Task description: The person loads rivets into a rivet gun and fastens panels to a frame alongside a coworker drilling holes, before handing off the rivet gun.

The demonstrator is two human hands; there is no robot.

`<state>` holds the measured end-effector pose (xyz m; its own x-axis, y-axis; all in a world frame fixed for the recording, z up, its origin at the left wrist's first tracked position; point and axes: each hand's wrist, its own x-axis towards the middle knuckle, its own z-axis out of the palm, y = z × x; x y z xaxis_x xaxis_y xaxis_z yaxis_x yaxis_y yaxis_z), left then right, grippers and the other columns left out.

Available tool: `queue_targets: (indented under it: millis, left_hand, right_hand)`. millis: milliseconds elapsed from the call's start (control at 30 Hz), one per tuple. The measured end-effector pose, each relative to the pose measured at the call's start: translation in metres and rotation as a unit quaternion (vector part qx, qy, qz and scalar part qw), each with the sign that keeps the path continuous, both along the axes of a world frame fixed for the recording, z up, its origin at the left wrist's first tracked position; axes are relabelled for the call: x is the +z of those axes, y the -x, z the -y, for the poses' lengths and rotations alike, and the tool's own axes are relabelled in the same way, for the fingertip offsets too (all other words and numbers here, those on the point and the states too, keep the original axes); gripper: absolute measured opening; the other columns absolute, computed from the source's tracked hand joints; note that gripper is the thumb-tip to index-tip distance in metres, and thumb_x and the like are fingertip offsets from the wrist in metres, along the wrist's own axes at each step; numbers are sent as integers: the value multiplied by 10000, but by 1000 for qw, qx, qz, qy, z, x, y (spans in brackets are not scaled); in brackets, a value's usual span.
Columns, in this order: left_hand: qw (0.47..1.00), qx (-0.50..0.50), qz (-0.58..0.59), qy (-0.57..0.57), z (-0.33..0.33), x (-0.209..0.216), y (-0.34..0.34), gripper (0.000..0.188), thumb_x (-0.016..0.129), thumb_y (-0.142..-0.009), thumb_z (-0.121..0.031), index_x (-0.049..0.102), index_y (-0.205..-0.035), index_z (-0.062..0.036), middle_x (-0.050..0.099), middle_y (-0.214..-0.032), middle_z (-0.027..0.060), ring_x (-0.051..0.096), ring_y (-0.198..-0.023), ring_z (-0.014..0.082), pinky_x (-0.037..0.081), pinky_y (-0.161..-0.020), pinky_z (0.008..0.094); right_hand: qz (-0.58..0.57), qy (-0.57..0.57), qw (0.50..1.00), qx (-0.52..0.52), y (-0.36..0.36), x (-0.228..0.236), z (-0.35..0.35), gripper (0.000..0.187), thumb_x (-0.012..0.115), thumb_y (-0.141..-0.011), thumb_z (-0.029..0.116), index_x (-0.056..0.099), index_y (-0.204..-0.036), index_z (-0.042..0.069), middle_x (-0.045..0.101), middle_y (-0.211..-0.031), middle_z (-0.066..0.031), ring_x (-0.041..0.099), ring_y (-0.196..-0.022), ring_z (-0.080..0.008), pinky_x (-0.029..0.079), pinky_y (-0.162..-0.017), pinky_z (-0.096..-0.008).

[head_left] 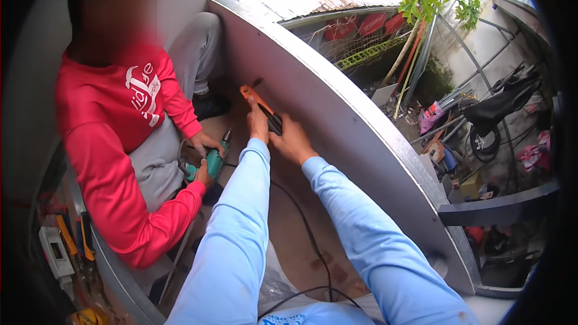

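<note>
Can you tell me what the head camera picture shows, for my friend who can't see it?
Both hands, left hand and right hand, grip an orange and black tool against a curved grey metal panel. Beside them a person in a red shirt holds a green drill.

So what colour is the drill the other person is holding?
Teal green drill, seen in the head view.

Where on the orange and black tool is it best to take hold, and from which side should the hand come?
Probably the black handle end of the orange and black tool, approached from below, the person's own side. It lies slanted along the grey panel, orange tip away, and the left hand and right hand already meet there.
</note>
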<state>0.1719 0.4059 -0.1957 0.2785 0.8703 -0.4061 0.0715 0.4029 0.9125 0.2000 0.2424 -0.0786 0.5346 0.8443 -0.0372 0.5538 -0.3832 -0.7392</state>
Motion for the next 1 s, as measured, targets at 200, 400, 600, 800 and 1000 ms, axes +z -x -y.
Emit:
queue_targets:
  millis: [200, 400, 600, 800, 1000]
  left_hand:
    - [994, -44, -101, -11, 16, 29, -2, 947, 363, -1051, -787, 765, -933, 62, 759, -945, 193, 717, -956, 332, 520, -896, 461]
    - [943, -255, -184, -110, -44, 29, 52, 892, 537, -931, -868, 717, -727, -19, 640, -687, 96, 633, -704, 253, 469, -715, 391]
    - [995, -69, -2, 72, 5, 16, 8, 972, 343, -908, -981, 686, -993, -75, 528, -748, 46, 503, -577, 186, 433, -554, 358]
    - [975, -133, 87, 153, 11, 22, 2, 974, 266, -953, -951, 649, -1002, -57, 479, -750, 19, 430, -575, 167, 391, -536, 327]
    - [931, -127, 254, 230, 12, 19, -5, 986, 231, -908, -998, 636, -992, -102, 458, -701, 7, 431, -554, 154, 377, -491, 322]
  right_hand:
    - [-228, -11, 973, -41, -33, -29, 1, 558, 602, -1060, 285, 553, -1524, -22, 698, -1332, -235, 655, -1275, -324, 468, -1114, -423]
    - [-150, -17, 986, -65, -61, -54, 12, 470, 616, -1045, 298, 634, -1445, 51, 709, -1327, -252, 665, -1279, -416, 481, -1111, -473]
    - [-125, -26, 987, -94, -45, -40, 4, 435, 615, -1053, 235, 626, -1434, 27, 703, -1332, -234, 658, -1281, -389, 487, -1101, -459]
    - [101, 198, 975, 11, -25, 9, 34, 1258, 865, -712, 615, 351, -1560, -159, 498, -1540, -353, 529, -1419, -476, 419, -1212, -488]
    - [223, 220, 943, -109, 10, 2, 21, 1096, 884, -723, 439, 388, -1533, -107, 530, -1481, -290, 519, -1407, -408, 427, -1184, -461]
